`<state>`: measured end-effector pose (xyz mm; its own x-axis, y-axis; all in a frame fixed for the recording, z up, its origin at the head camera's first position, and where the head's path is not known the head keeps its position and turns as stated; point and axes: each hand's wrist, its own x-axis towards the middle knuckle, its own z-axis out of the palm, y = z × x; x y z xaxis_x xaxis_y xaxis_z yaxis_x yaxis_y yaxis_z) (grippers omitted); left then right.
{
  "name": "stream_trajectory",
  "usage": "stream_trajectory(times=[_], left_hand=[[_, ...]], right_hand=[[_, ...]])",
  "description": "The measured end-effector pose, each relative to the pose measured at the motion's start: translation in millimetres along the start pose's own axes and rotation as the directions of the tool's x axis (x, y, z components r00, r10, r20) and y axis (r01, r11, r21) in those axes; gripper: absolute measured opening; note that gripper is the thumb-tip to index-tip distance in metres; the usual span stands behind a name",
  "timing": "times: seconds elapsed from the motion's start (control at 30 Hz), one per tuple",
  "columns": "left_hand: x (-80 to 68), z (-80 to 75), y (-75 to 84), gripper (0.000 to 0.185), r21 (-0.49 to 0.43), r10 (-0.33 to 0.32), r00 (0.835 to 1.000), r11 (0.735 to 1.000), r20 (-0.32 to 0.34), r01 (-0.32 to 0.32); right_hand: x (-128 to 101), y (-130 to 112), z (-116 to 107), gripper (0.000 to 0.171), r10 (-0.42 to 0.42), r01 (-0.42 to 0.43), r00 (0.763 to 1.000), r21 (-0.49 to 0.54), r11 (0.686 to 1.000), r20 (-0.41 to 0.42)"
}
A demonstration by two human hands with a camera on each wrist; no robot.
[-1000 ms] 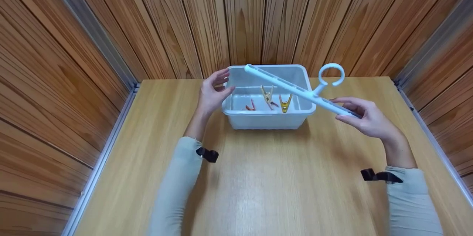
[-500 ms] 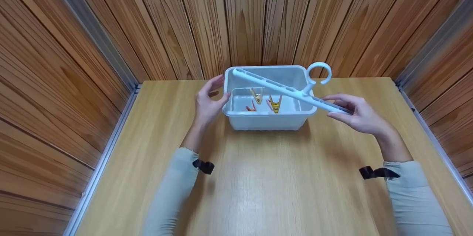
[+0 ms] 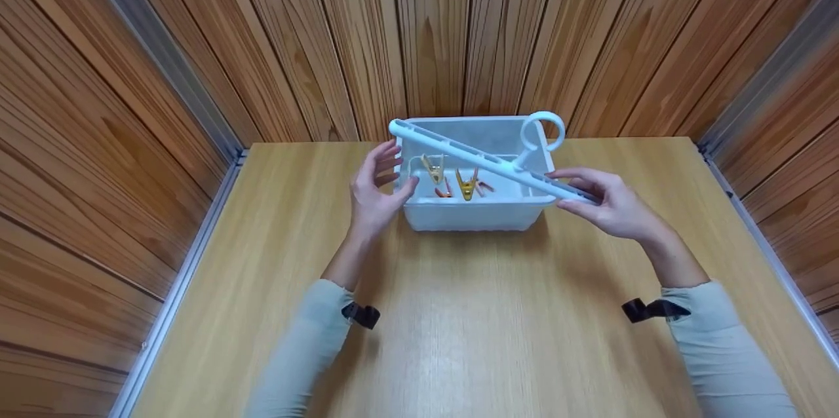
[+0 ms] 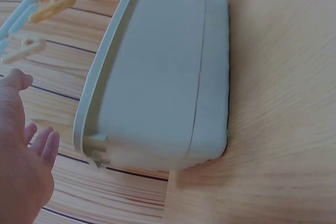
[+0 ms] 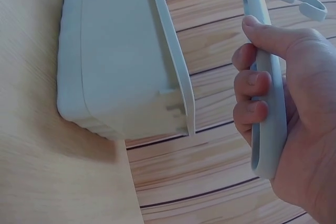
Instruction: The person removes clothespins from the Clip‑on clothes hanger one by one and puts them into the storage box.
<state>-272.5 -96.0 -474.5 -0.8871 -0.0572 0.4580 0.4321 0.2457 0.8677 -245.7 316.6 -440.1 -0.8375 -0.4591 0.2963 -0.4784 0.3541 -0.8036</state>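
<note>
The right hand (image 3: 609, 208) is gripping the lower end of a pale blue hanger (image 3: 459, 152), its fingers curling round the bar and its thumb pressing along the top. The hanger itself is slanting across the space above a translucent bin (image 3: 475, 216), its hook (image 3: 543, 115) pointing upward and its far end sitting higher, close to the left fingertips. The left hand (image 3: 377, 192) is hovering beside the bin's left end, its fingers loosely bent and a little apart, the thumb standing away from them; it is pinching nothing (whether a fingertip is brushing the hanger's tip, the head view is not making plain). As for how far things are getting, a yellow clip (image 4: 54, 8) and a cream clip (image 4: 25, 51) seem to be hanging beneath the bar already, since the left wrist view is showing them beside it, outside the rim. A red clip (image 3: 444, 192) and a pink clip (image 3: 484, 187) appear to be lying in the bin, so those two are, by this judgement, remaining off the hanger. The hanger is not yet resting in the bin or on the table (image 3: 459, 326): only the right hand is clearly supporting it, and letting go of it is a step remaining undone.
</note>
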Motion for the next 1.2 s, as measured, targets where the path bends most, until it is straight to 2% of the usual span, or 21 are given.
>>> stream_trajectory(times=[0.3,0.43,0.57,0.8,1.0,1.2], left_hand=[[-14.9,13.3,10.1,0.077,-0.064,-0.028,0.998,0.998,-0.051,0.025],[-18.5,21.3,15.0,0.077,-0.103,-0.046,0.994,0.994,-0.097,0.036],[-19.3,28.8,19.9,0.073,-0.143,-0.059,0.987,0.989,-0.148,0.038],[-20.3,38.9,24.4,0.067,-0.175,-0.038,0.983,0.985,-0.177,0.007],[-19.2,45.7,25.2,0.060,-0.185,-0.038,0.978,0.983,-0.207,-0.001],[-17.9,47.4,27.2,0.050,-0.160,-0.022,0.974,0.987,-0.227,-0.015]], right_hand=[[5,3,12,0.042,-0.034,0.035,0.999,0.023,0.999,-0.031],[6,2,16,0.041,-0.027,0.028,0.998,0.023,0.999,-0.048],[8,2,18,0.041,-0.026,0.028,0.998,0.030,0.999,-0.056],[9,0,21,0.042,-0.004,0.005,0.999,0.023,1.000,-0.049],[8,0,23,0.042,0.023,-0.023,0.999,0.013,1.000,-0.041],[8,3,25,0.042,0.002,-0.001,0.999,0.031,1.000,-0.038]])
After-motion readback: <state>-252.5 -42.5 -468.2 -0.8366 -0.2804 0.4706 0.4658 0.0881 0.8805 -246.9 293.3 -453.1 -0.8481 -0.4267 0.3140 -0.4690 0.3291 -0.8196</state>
